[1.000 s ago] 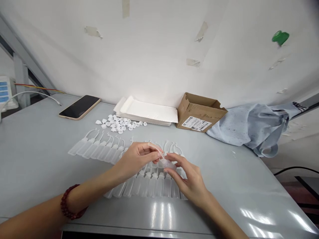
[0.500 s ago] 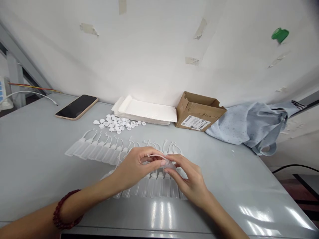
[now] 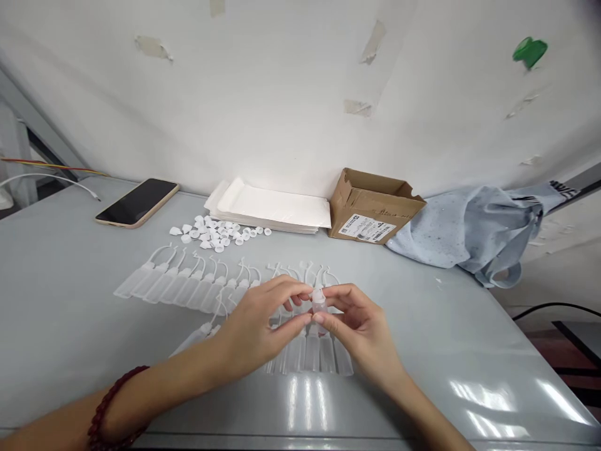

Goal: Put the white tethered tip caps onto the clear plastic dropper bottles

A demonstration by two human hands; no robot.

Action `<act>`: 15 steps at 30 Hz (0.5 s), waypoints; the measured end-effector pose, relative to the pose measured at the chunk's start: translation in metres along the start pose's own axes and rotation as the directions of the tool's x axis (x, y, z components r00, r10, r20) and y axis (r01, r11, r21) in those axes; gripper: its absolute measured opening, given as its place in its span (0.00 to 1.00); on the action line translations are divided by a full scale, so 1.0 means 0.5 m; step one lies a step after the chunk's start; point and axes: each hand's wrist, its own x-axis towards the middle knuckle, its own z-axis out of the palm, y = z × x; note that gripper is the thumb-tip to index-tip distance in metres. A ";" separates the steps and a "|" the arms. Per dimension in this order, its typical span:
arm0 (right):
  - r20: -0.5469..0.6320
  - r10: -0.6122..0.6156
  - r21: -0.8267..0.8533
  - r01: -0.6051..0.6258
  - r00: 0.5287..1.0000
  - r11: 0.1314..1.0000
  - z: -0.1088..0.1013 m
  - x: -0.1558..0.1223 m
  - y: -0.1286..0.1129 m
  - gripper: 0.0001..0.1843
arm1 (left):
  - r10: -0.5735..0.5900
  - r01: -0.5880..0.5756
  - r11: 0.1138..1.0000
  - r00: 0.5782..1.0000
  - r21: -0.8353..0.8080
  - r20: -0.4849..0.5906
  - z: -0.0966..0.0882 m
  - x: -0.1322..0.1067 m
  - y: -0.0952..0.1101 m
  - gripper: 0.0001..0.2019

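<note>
Between my two hands is a small translucent plastic bottle (image 3: 319,304) with a white top, its end turned up toward me. My right hand (image 3: 359,319) pinches it from the right with thumb and fingers. From the left, the thumb and index fingertip of my left hand (image 3: 267,310) press against it. Under and around my hands lie rows of similar flat-sided bottles (image 3: 185,288) with thin curved white straps at their tops. My hands cover part of the nearer row (image 3: 312,354). A loose bottle (image 3: 192,338) lies partly behind my left forearm.
A heap of small white caps (image 3: 213,233) lies behind the bottles. Farther back are a phone (image 3: 138,203), a stack of white envelopes (image 3: 277,207), an open cardboard box (image 3: 375,207) and a light blue cloth (image 3: 451,228). A white wall (image 3: 282,94) closes off the grey table's back.
The bottle has turned in my fingers from lying tilted, strap pointing left, to having its white top upward. My left fingers have shifted around it. The view has moved slightly.
</note>
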 end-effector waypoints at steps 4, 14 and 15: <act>0.004 0.059 0.134 -0.060 0.998 0.989 -0.001 0.002 -0.010 0.14 | 0.155 -0.157 0.977 0.988 0.146 0.021 0.016 0.000 0.002 0.22; -0.028 0.132 0.114 -0.128 0.991 0.985 -0.032 0.008 -0.019 0.19 | 0.242 -0.250 0.920 0.968 0.304 0.065 0.054 0.023 0.035 0.20; -0.025 0.135 0.087 -0.133 0.990 0.987 -0.039 0.009 -0.022 0.18 | 0.246 -0.249 0.919 0.968 0.307 0.051 0.059 0.023 0.037 0.20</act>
